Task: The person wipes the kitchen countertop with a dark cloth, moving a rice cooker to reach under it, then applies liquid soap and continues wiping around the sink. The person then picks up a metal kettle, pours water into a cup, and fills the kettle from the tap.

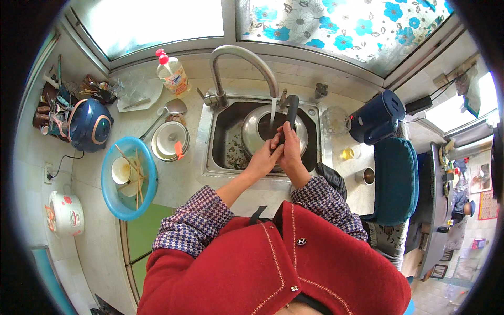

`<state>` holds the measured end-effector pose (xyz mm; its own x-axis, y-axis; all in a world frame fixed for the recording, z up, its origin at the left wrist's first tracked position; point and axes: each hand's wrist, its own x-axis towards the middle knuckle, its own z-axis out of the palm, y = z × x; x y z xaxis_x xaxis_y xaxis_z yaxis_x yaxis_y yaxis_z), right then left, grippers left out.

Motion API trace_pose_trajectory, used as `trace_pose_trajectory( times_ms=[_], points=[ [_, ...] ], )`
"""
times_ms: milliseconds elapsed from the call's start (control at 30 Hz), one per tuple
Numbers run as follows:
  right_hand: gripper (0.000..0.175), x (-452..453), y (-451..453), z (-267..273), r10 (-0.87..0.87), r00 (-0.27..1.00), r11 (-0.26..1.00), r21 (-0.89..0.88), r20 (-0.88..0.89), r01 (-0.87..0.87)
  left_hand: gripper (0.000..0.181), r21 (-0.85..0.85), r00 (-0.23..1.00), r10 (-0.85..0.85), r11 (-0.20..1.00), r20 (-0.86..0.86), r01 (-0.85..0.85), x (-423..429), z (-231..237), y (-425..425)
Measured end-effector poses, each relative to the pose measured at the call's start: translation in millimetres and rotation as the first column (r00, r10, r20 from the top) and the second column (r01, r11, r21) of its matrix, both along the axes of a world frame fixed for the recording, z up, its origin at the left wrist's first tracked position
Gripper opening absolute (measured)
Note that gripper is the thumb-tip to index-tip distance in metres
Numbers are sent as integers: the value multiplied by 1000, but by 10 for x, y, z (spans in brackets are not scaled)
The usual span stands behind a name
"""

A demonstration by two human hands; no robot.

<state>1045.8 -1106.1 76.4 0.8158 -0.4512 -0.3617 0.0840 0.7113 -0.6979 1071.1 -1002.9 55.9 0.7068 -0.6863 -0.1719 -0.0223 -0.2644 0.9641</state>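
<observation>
Water runs from the curved metal faucet (pixel 245 51) into a round metal pan (pixel 252 126) in the stainless-steel sink (pixel 208 157). My left hand (pixel 264 157) and my right hand (pixel 290 147) meet over the pan's near side, fingers overlapping. A black handle (pixel 292 108) rises just beyond them; whether fingers grip its lower part cannot be told. Food scraps (pixel 235 153) lie on the sink floor, left of the pan. What is between my palms is hidden.
On the left stand a blue basin (pixel 105 173) with bowls and chopsticks, stacked bowls (pixel 157 151), a spatula (pixel 175 107) and a dish soap bottle (pixel 173 76). An electric kettle (pixel 374 118), a metal cup (pixel 365 176) and a small glass (pixel 351 152) are on the right.
</observation>
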Motion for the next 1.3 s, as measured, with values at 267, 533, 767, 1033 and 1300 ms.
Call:
trace_pose_trajectory(
  times_ms=[267,533,767,1033,1300],
  points=[
    [28,13,-184,157,65,998,994,90,-17,-63,45,14,981,-9,1000,194,7,8,69,-53],
    [28,50,-330,11,8,996,981,194,-94,10,36,-58,854,93,996,513,-74,-170,-73,298],
    [35,34,-241,27,8,995,988,155,-96,7,14,250,705,55,913,707,-321,171,-753,1320],
    [34,13,-168,46,-11,991,984,175,-135,34,12,260,589,42,871,807,-418,314,-1206,1768],
    [27,55,-117,-25,34,994,987,160,-104,-17,13,238,521,22,873,853,-427,328,-1203,1750]
  ],
)
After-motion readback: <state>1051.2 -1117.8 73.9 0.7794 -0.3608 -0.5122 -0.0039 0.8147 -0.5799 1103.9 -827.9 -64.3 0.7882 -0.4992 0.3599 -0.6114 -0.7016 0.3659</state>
